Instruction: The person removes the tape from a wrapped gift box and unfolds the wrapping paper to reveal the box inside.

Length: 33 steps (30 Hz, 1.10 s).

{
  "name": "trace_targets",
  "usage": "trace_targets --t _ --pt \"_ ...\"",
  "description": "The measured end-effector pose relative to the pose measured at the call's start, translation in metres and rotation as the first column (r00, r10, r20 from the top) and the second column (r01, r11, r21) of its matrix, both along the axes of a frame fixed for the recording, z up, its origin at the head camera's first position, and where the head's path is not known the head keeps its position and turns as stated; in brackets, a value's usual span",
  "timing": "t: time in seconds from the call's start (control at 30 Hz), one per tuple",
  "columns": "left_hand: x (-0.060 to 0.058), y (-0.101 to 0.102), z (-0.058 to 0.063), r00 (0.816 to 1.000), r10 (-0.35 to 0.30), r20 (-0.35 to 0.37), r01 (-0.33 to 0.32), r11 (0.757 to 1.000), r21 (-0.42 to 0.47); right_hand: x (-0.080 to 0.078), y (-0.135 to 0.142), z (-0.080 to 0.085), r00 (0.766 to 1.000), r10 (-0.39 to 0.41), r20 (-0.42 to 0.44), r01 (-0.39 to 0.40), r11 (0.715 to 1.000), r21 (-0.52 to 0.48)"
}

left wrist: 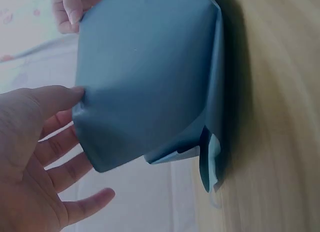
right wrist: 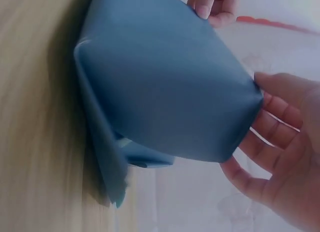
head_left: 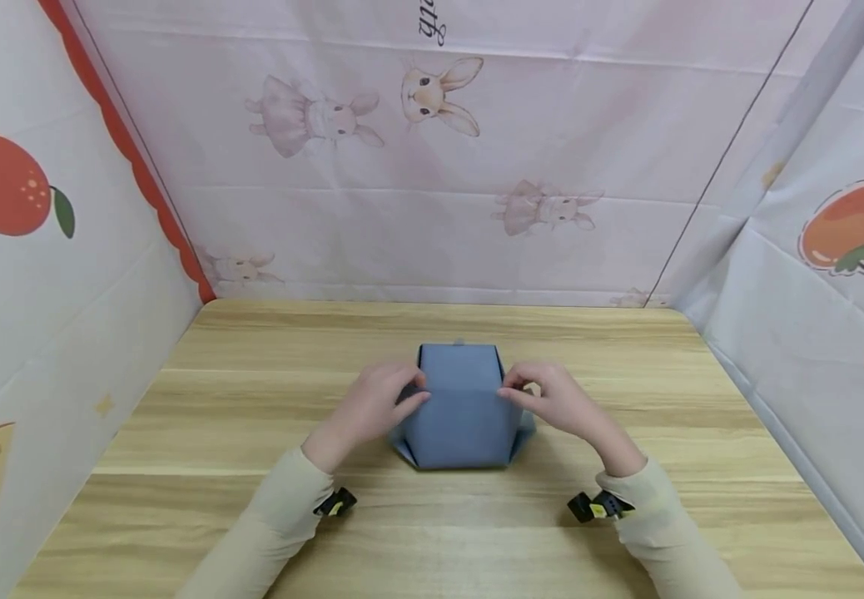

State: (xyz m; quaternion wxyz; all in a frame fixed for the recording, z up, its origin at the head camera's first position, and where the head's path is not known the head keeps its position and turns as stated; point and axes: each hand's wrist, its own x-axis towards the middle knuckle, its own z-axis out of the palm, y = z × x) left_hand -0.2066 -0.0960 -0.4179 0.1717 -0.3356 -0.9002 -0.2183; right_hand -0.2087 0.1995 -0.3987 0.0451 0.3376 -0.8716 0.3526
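Observation:
A blue folded sheet (head_left: 464, 420), looking like wrapping paper, stands on the table, with a broad panel facing the person. My left hand (head_left: 375, 403) pinches the panel's left edge, thumb (left wrist: 70, 97) in front and fingers behind. On the opposite edge, my right hand (head_left: 555, 401) holds it the same way, its thumb (right wrist: 280, 84) on the front face. Loose folded side flaps (left wrist: 212, 157) stick out low in both wrist views. Whatever lies behind the panel is hidden.
The wood-grain table (head_left: 215, 433) extends around the blue sheet. Printed cloth walls (head_left: 432, 241) with rabbits and fruit enclose the back and sides. A small black-and-yellow device (head_left: 336, 503) sits at the left wrist, and a similar device (head_left: 598, 506) at the right.

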Motion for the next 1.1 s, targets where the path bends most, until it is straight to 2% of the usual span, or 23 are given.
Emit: trace_targets --t 0.13,0.23,0.3,0.4,0.47,0.53,0.57,0.63,0.7,0.77,0.87,0.97,1.1 --pt "0.019 -0.004 0.003 0.998 -0.053 -0.026 0.053 0.998 -0.024 0.013 0.008 0.002 0.996 0.077 0.039 -0.079 0.995 0.058" --pt "0.033 -0.007 0.004 0.994 -0.106 -0.037 0.104 0.994 -0.046 0.024 0.015 0.004 0.984 0.147 0.102 -0.159 0.981 0.113" --pt "0.043 -0.008 0.005 0.989 -0.148 -0.015 0.147 0.987 -0.066 0.030 0.019 0.004 0.969 0.203 0.140 -0.223 0.964 0.146" --pt "0.056 -0.012 0.003 0.976 -0.201 0.082 0.209 0.972 -0.110 0.038 0.025 0.001 0.940 0.266 0.215 -0.307 0.934 0.185" --pt "0.063 -0.014 0.003 0.956 -0.223 0.189 0.250 0.959 -0.131 0.043 0.028 -0.001 0.919 0.283 0.274 -0.345 0.915 0.210" --pt "0.070 -0.017 0.001 0.924 -0.246 0.294 0.296 0.945 -0.139 0.048 0.032 -0.004 0.899 0.285 0.331 -0.371 0.899 0.232" --pt "0.072 -0.018 0.001 0.901 -0.258 0.348 0.320 0.937 -0.136 0.050 0.032 -0.005 0.898 0.281 0.339 -0.375 0.891 0.257" --pt "0.077 -0.021 -0.001 0.854 -0.257 0.452 0.353 0.925 -0.140 0.054 0.033 -0.009 0.899 0.257 0.354 -0.372 0.875 0.309" --pt "0.079 -0.021 -0.004 0.821 -0.242 0.517 0.371 0.914 -0.161 0.058 0.032 -0.013 0.911 0.236 0.337 -0.358 0.859 0.366" --pt "0.082 -0.021 -0.007 0.804 -0.179 0.567 0.353 0.911 -0.213 0.061 0.029 -0.017 0.931 0.203 0.303 -0.325 0.840 0.435" --pt "0.085 -0.016 -0.011 0.815 -0.051 0.577 0.288 0.900 -0.327 0.065 0.022 -0.025 0.955 0.165 0.248 -0.275 0.810 0.518" --pt "0.090 -0.010 -0.016 0.833 0.063 0.550 0.217 0.877 -0.430 0.067 0.014 -0.031 0.968 0.130 0.213 -0.232 0.783 0.577" --pt "0.091 0.000 -0.021 0.857 0.125 0.500 0.166 0.851 -0.498 0.069 -0.002 -0.036 0.973 0.089 0.214 -0.206 0.760 0.616"
